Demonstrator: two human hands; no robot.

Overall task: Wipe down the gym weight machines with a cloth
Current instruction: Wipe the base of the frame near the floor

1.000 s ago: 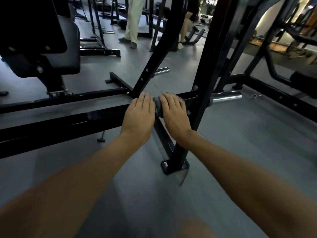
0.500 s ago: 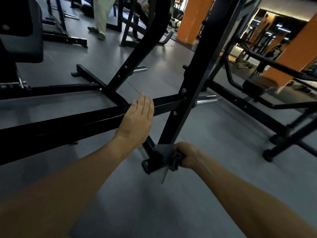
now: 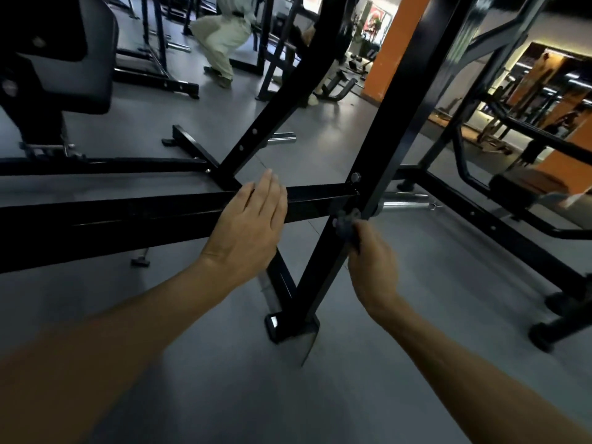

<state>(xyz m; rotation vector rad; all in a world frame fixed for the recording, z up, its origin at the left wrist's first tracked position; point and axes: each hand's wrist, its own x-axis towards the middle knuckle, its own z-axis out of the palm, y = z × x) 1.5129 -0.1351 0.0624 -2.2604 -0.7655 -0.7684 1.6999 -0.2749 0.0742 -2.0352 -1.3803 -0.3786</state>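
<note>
Right hand (image 3: 373, 261) fingers curled round cloth (image 3: 347, 224), pressed to slanted post (image 3: 362, 200) rising up-right from them; left hand (image 3: 253, 225) flat, fingers straight, braced on crossbar (image 3: 128, 216).

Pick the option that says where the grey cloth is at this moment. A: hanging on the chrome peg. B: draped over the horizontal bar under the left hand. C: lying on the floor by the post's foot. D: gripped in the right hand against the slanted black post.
D: the right hand grips the cloth against the slanted post, while the left hand rests flat on the horizontal bar.
</note>
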